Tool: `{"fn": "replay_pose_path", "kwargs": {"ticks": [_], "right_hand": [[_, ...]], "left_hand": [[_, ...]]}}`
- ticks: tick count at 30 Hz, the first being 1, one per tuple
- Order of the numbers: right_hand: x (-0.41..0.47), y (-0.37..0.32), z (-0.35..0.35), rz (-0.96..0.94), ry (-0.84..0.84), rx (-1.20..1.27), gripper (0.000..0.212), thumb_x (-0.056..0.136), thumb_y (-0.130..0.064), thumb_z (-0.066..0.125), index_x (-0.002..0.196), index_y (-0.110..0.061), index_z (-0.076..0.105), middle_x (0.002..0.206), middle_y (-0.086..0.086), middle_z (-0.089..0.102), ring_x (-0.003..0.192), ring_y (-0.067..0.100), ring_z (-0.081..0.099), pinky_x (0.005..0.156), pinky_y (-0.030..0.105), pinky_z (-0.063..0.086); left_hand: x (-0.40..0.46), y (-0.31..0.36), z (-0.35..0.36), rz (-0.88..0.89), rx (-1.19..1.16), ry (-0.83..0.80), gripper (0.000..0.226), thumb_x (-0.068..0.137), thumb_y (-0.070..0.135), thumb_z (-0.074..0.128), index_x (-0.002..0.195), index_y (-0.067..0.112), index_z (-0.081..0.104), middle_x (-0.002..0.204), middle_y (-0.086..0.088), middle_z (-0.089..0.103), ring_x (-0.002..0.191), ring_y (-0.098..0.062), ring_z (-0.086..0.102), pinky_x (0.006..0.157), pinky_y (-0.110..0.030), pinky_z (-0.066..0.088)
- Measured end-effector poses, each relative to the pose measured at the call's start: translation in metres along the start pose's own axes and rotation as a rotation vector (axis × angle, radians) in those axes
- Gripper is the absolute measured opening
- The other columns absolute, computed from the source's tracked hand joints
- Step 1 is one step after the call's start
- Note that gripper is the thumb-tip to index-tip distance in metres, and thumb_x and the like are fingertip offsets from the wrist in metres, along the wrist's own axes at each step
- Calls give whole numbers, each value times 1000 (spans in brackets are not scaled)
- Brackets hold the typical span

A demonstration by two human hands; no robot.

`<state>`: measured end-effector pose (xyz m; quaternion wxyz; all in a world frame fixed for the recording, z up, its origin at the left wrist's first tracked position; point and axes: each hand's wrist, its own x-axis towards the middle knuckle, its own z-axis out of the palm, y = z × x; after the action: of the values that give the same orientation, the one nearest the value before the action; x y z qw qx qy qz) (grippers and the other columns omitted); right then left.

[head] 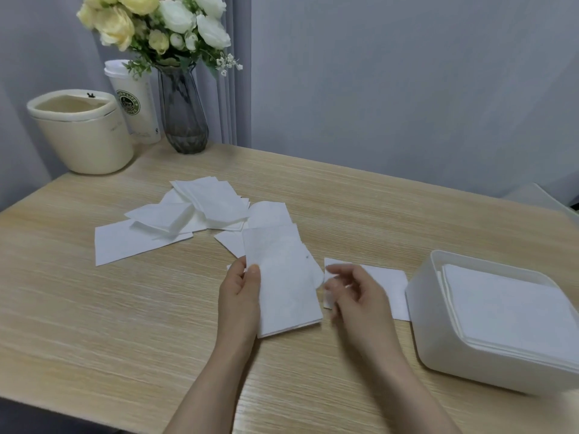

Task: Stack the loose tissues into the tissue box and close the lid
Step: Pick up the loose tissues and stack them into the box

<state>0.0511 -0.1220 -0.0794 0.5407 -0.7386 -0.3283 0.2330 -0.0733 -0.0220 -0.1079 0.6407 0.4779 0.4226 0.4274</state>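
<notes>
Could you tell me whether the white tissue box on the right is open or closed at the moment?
Open. The tissue box has no lid on top, and a stack of tissues shows inside it.

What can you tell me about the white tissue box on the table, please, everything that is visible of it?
The tissue box is a white, smooth container that looks like plastic, with rounded corners and thick walls. It stands open, with no lid on it, at the right side of the wooden table. Inside lies a flat stack of white tissues reaching near the rim. Its right part runs out of the picture. A single tissue lies on the table by its left wall. Neither hand touches it.
</notes>
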Motion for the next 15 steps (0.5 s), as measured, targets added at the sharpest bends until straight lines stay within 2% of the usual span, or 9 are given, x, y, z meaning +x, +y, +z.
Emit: {"fn": "replay_pose_path", "kwargs": {"ticks": [2,4,6,8,10,15], "right_hand": [[18,0,-11,-117,56,-334,21,94,-9,53,108,-23,61,97,-9,60,78,0,52,68,15,39],[36,4,-20,-146,77,-684,30,94,-10,51,121,-23,56,117,-5,53,109,11,48,81,25,35],[50,6,-24,-66,65,-940,38,94,-16,51,131,-22,48,129,1,46,123,22,38,92,35,31],[58,7,-23,25,50,-1089,39,94,-26,50,133,-24,45,133,2,43,125,23,34,97,38,28],[59,8,-19,66,47,-1136,37,96,-34,49,131,-24,46,132,2,44,125,23,35,98,38,26],[58,10,-16,52,91,-1100,21,93,-28,49,114,-25,54,118,-2,55,116,21,41,90,37,23]], "left_hand": [[0,0,0,4,-3,0,34,102,12,44,90,30,71,102,-13,72,89,-26,64,83,-45,49],[0,0,-1,9,-1,-9,35,102,13,45,89,31,71,103,-14,71,91,-26,64,86,-49,49],[0,-1,-1,6,-8,-10,34,102,13,45,90,30,71,103,-14,71,90,-26,64,90,-55,49],[1,-1,-2,5,-9,-14,32,102,12,45,92,27,71,101,-13,72,90,-28,65,91,-57,48],[1,-2,-1,9,-2,-18,29,102,12,44,95,25,70,100,-11,73,92,-30,66,92,-57,48],[2,-5,-2,11,-3,-25,28,103,13,45,98,25,70,101,-10,73,101,-41,64,92,-58,48]]}}
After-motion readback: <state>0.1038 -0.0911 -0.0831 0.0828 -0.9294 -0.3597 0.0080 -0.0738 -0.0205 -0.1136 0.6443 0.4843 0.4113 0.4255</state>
